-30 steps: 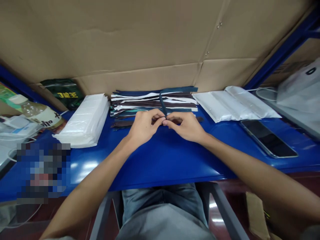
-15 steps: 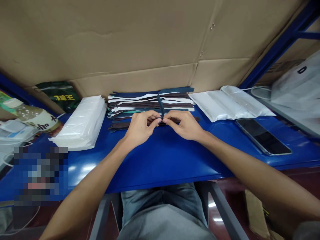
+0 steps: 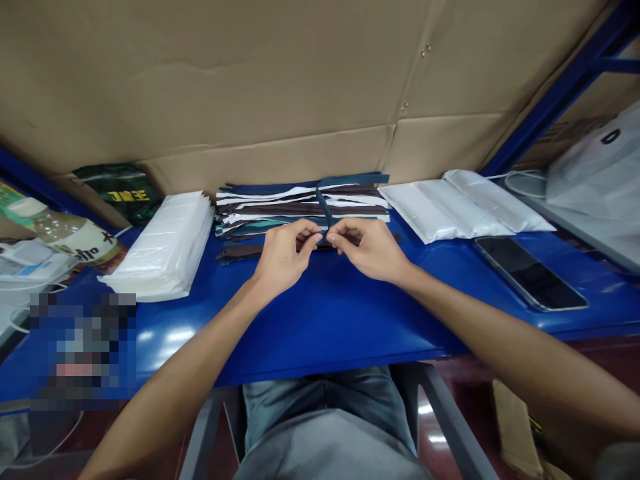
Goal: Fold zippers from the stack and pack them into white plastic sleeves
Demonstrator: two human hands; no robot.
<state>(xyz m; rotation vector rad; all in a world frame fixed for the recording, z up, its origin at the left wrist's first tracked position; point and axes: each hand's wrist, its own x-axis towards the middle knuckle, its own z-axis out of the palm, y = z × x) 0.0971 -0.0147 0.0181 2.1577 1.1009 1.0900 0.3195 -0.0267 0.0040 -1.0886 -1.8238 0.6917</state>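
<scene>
Little has moved since the earlier frames: both hands have stayed at the same spot in front of the pile, with only a slight shift of the view. The left hand (image 3: 283, 257) and the right hand (image 3: 370, 250) meet fingertip to fingertip over the blue desk (image 3: 320, 313), each with a narrow pinching grip on the near end of a dark teal strip (image 3: 324, 208), a long flat zipper-like tape that runs away from the fingers up and over the stack of strips (image 3: 300, 203). That stack lies just behind the hands, against the cardboard wall (image 3: 280, 80), and is made of thin flat bands in navy, white, brown and teal, loosely layered with ragged ends. As a judgement, the work on this one strip is mid-way, and most of the pile looks untouched. Left of the stack sits a thick pile of clear plastic bags (image 3: 165, 247), glossy and soft-edged; right of it lie flatter white pouches (image 3: 450, 207) and a dark smartphone (image 3: 530, 272), smooth and face up. A labelled bottle (image 3: 65, 235) rests at the far left.
</scene>
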